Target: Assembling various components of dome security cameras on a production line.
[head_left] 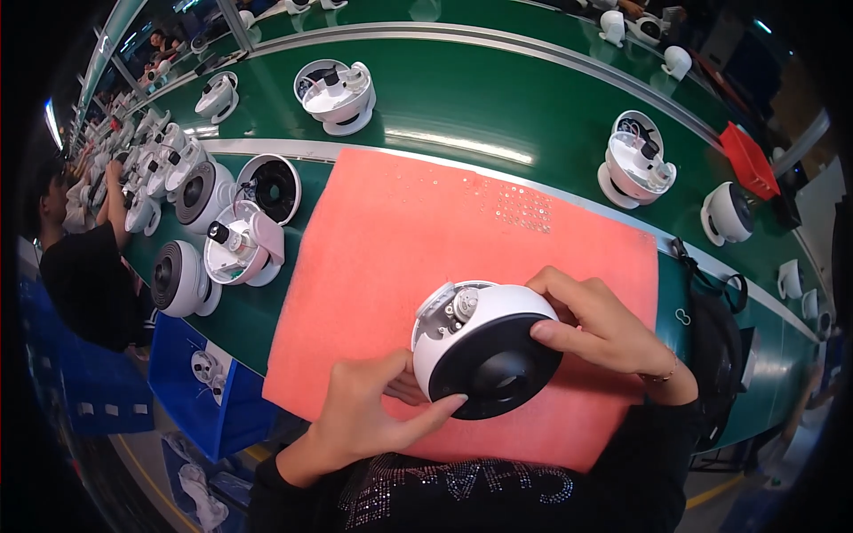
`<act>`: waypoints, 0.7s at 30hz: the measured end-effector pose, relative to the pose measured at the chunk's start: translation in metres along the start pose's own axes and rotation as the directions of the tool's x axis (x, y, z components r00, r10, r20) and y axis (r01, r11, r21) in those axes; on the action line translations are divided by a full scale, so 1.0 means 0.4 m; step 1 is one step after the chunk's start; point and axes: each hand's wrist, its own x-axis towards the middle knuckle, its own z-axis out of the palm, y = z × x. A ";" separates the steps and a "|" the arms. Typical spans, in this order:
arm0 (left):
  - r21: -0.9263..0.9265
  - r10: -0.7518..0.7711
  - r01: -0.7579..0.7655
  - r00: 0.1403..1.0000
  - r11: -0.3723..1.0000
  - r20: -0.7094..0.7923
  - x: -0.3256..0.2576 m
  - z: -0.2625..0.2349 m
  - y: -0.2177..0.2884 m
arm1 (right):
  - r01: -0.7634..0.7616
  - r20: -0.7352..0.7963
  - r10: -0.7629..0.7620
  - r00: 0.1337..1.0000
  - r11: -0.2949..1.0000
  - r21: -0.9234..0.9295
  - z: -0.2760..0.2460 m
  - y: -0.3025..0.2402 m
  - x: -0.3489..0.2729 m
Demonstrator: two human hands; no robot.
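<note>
Fingers (562,337) at housing (493,360) rim — coral mat (364,284) beyond

Left of the pink mat (355,266), the green desk (244,330) bears an opened white unit (265,238) and two rounded white units (182,277) with grey ringed fronts, while a blue bin (238,409) with white parts inside sits below the mat's left edge and a person in a black top (84,253) is farther left. Past the mat's far left corner stands another opened unit (342,105), and past its far right corner a third one (638,167). Right of the mat lies a black bag (715,355), with a red tray (749,162) well beyond its far right corner.
</note>
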 end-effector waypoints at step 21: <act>0.248 -0.357 0.306 0.914 0.919 0.194 0.090 -0.056 -0.037 | 0.146 0.016 -0.161 0.987 0.842 -0.519 -0.010 0.075 0.120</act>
